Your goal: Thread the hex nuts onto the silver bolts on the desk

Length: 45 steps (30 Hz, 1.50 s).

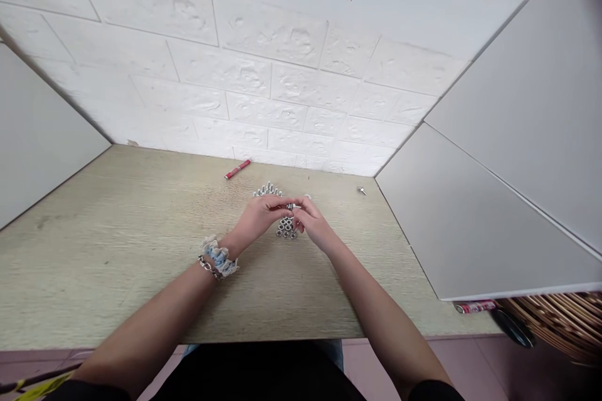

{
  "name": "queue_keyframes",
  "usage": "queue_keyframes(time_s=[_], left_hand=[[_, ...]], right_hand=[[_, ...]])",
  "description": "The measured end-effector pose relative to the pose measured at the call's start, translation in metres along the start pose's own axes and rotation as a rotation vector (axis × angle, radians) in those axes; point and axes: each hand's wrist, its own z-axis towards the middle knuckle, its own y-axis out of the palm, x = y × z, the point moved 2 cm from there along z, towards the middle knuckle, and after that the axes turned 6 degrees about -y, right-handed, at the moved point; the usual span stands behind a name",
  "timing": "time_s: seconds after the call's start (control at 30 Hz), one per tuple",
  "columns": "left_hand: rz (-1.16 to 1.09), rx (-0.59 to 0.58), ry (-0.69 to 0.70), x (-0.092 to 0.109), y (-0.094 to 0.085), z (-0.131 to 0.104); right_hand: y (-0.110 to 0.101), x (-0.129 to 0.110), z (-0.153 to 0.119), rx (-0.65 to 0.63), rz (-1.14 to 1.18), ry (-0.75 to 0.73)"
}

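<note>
As the fingertips meet over the middle of the bench (117, 250), the left hand (268, 208) and right hand (312, 220) both pinch a small metal piece (290, 206), partly hidden by fingers. Just below, towards the near edge, sit clustered metal nuts (286, 225); behind the left hand, bolts (268, 190) stand upright. Near the far edge lies a red pen (237, 169); by the far right corner, a metal bit (361, 190).

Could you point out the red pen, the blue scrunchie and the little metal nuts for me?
Red pen (237, 169): head view, middle of its barrel.
Blue scrunchie (220, 255): head view, its ruffled fabric.
Metal nuts (283, 227): head view, a nut's metal rim.
</note>
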Motion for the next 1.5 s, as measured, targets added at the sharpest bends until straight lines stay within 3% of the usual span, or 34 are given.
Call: queue_keyframes(time_s=[0.17,0.33,0.47,0.7,0.9,1.07,1.2,1.3,1.5], left_hand=[[0.031,0.024,0.011,-0.002,0.001,0.0],[0.02,0.012,0.014,-0.001,0.001,-0.001],[0.028,0.003,-0.003,-0.001,0.0,-0.001],[0.055,0.0,0.02,-0.001,0.002,-0.002],[0.067,-0.015,0.053,0.007,0.003,-0.004],[0.091,0.033,0.046,0.005,0.0,-0.004],[0.096,0.087,0.031,0.002,-0.001,-0.003],[0.085,0.129,0.034,0.002,0.0,-0.004],[0.098,0.064,0.11,0.01,0.003,-0.007]], right_hand=[[-0.005,0.002,0.002,0.097,0.073,0.035],[-0.001,0.006,0.002,-0.007,-0.087,0.07],[0.003,0.004,0.0,-0.054,-0.082,0.026],[-0.002,0.005,0.001,0.087,0.056,0.019],[0.001,0.008,0.001,0.031,-0.12,0.061],[0.003,0.003,-0.001,-0.003,-0.022,-0.016],[0.0,0.003,-0.001,0.1,0.125,-0.03],[-0.002,0.005,0.0,0.162,0.038,-0.001],[0.001,0.005,-0.001,0.093,-0.147,0.037]])
